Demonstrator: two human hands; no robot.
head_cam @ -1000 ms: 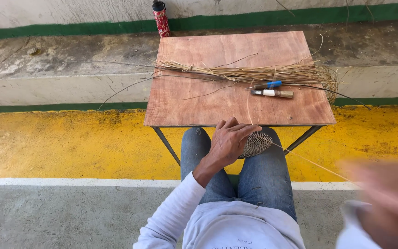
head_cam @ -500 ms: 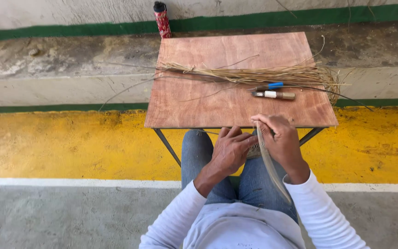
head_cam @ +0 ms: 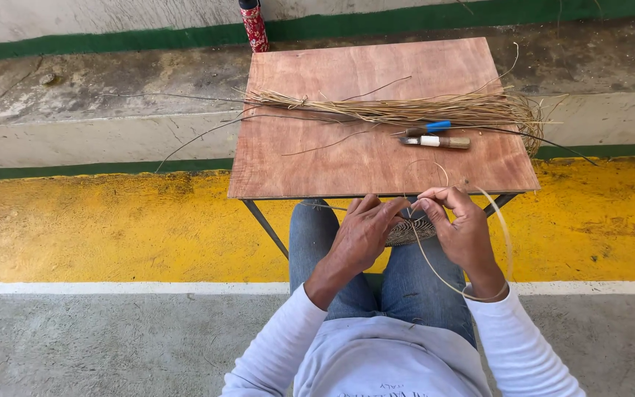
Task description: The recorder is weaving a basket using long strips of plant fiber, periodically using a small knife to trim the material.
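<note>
My left hand [head_cam: 362, 232] grips a small round woven disc [head_cam: 410, 230] over my lap, just below the front edge of the wooden table [head_cam: 347, 165]. My right hand [head_cam: 463, 230] pinches a long pale straw strand [head_cam: 506, 242] at the disc's rim; the strand loops out to the right and back under my wrist. Most of the disc is hidden by both hands.
On the table lie a bundle of dry straw [head_cam: 413, 110], a blue-handled tool [head_cam: 429, 128] and a brown-handled tool [head_cam: 439, 141]. A red patterned bottle [head_cam: 253, 23] stands behind the table's far left corner. Concrete steps and a yellow painted strip run beyond.
My right hand came in from the lower right with the straw strand and joined the left hand at the woven disc; the strand now curves in a wide loop.
</note>
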